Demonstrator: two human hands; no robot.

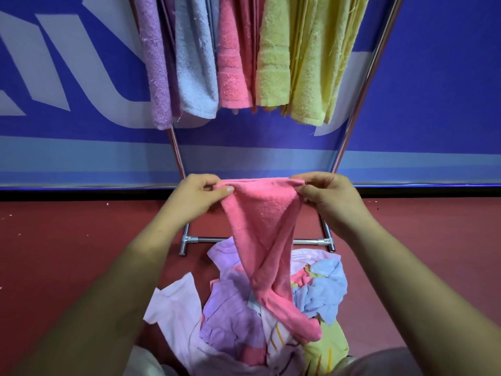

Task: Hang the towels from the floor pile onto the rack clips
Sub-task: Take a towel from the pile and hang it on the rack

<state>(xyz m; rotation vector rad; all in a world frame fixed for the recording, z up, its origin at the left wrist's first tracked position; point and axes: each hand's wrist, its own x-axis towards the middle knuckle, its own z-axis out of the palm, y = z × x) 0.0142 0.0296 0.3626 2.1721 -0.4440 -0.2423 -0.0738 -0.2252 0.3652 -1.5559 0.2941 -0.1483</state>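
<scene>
A pink towel (264,221) hangs above the floor pile (244,308) of lilac, pale blue, white and yellow-green cloths. The floor (67,240) is dark red. The wall banner (433,90) is blue with pale grey lettering.

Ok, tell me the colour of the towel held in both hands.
Pink towel, clearest in the head view.

The pink towel (263,226) is made of terry cloth, fuzzy and matt, with loose fibres seen along its edges. The same rough, looped cloth is shown by the lilac towel (154,63), the blue towel (195,63) and the yellow towels (306,63), which are finished with a flatter woven band. The rack (186,241) is built of smooth, glossy metal tube. Thinner, smoother cloth is mixed into the floor pile (238,313). The red floor (81,253) is seen as matt, and the blue wall panel (447,90) as smooth and printed.
</scene>
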